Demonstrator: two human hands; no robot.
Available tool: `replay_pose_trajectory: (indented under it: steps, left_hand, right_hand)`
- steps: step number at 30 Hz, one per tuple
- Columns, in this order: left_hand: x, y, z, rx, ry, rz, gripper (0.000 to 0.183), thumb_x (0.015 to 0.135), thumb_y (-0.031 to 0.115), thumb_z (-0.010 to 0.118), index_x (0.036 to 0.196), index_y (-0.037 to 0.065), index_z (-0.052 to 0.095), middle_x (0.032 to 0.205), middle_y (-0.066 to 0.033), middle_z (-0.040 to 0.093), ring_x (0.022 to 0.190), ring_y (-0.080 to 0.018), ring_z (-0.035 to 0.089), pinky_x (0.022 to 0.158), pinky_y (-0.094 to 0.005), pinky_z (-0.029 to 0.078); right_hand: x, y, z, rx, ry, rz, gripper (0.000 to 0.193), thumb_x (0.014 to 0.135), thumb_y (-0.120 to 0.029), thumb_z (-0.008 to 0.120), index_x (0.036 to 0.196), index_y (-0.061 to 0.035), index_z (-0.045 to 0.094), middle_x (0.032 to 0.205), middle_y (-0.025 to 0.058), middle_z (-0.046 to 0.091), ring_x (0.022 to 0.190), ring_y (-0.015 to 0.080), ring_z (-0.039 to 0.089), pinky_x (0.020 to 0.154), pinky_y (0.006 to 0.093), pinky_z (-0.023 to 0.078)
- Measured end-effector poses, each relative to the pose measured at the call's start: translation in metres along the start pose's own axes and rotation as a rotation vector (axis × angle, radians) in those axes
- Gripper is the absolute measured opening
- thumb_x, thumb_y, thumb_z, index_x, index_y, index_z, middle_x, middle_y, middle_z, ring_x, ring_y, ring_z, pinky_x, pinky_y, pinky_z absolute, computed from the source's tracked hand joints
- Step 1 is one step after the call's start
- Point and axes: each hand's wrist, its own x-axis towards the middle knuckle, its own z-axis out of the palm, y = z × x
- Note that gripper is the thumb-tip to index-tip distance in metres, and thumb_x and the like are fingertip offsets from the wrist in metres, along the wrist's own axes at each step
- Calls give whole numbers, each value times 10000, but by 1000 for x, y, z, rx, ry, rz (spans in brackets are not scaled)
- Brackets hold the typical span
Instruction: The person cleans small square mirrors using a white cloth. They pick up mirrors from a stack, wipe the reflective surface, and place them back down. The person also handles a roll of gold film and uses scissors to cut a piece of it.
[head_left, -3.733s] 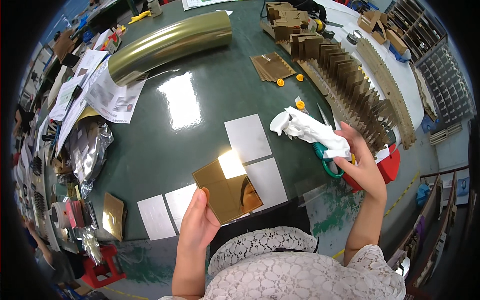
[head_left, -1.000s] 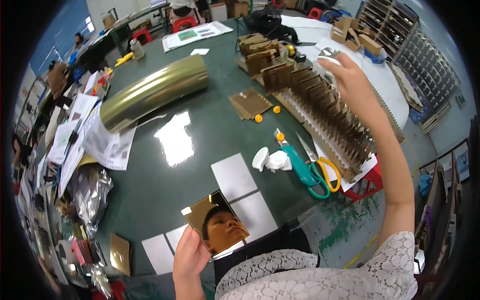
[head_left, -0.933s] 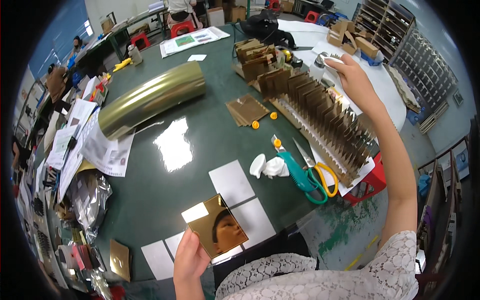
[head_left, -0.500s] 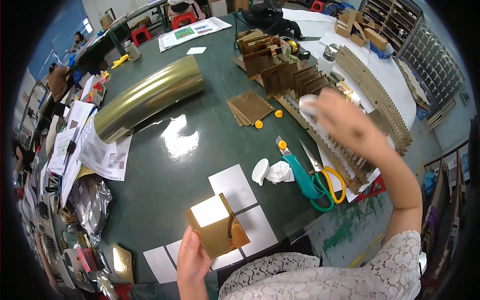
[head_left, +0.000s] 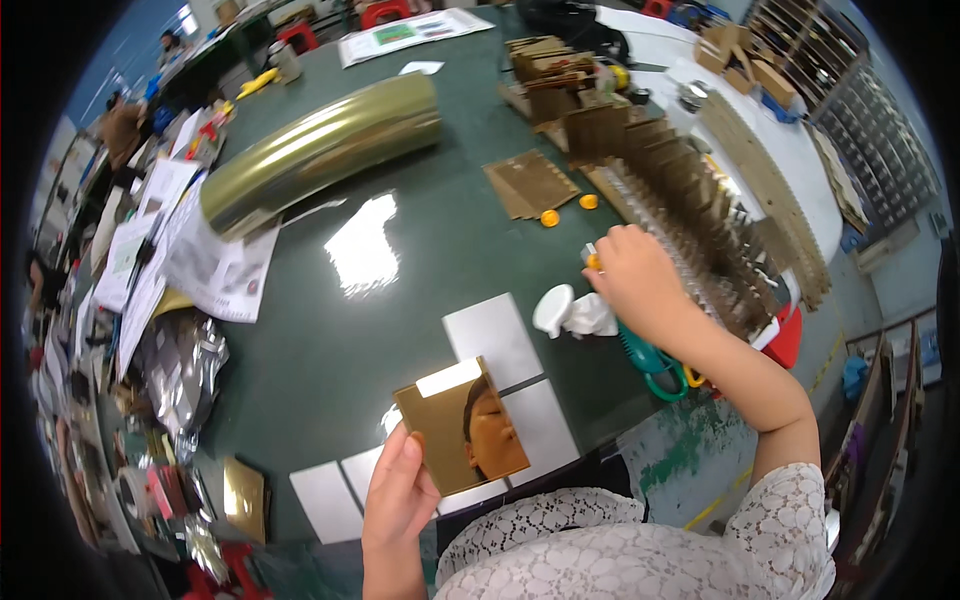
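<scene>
A square gold mirror plate (head_left: 440, 440) is in my left hand (head_left: 400, 490), thumb on its face and fingers behind its lower left edge. My right hand (head_left: 640, 275) is closed, fingertips down beside a yellow cap (head_left: 593, 262) and a small pale tip. What its fingers hold, if anything, is hidden. Under my right forearm lie a green-handled cutter (head_left: 640, 352) and scissors (head_left: 665, 385), largely covered. A white round piece (head_left: 552, 310) and crumpled white tissue (head_left: 592, 315) rest to their left. Pale square plates (head_left: 492, 340) lie around the mirror plate on the table.
Brown plates stand in a notched rack (head_left: 690, 190) on the right. A stack of brown plates (head_left: 530, 183) and two yellow caps (head_left: 550, 218) lie left of it. A gold film roll (head_left: 320, 150) is at the far left, near papers (head_left: 225, 265) and crumpled foil (head_left: 180, 370).
My right hand has come down and left from above the rack to beside the cutter. The white thing seen at its fingers is out of sight. My left hand has tilted the mirror plate.
</scene>
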Motion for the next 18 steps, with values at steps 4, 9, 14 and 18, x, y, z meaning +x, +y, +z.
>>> replay_pose_trajectory:
  steps: [4, 9, 14, 18]
  left_hand:
    - [-9, 7, 6, 86, 112, 7, 512, 1036, 284, 422, 1435, -19, 311, 1368, -148, 497, 1233, -221, 530, 1013, -369, 459]
    - [-15, 13, -6, 18, 146, 64, 483, 1048, 260, 374, 1450, 3, 296, 1405, -145, 465, 1268, -238, 507, 1041, -408, 446]
    - [-6, 14, 0, -44, 185, 186, 486, 1055, 289, 344, 1459, 28, 273, 1397, -137, 465, 1266, -244, 512, 1041, -427, 451]
    - [4, 10, 14, -73, 235, 238, 486, 1058, 315, 322, 1464, 56, 256, 1410, -145, 442, 1270, -268, 505, 1045, -467, 453]
  right_hand:
    - [1, 8, 20, -25, 45, 54, 168, 798, -162, 682, 837, -36, 577, 860, 114, 583, 870, 293, 579, 732, 405, 457]
    - [1, -33, -37, 735, -38, 284, 109, 858, -62, 646, 869, -19, 546, 792, 46, 562, 734, 162, 577, 659, 318, 447]
    - [-44, -83, -62, 1456, -280, 481, 103, 859, 9, 662, 895, -13, 569, 832, -4, 559, 746, 65, 535, 657, 221, 434]
    - [-66, -145, -45, 1577, -360, 148, 37, 883, -33, 653, 897, -10, 627, 875, 40, 587, 781, 113, 558, 695, 253, 463]
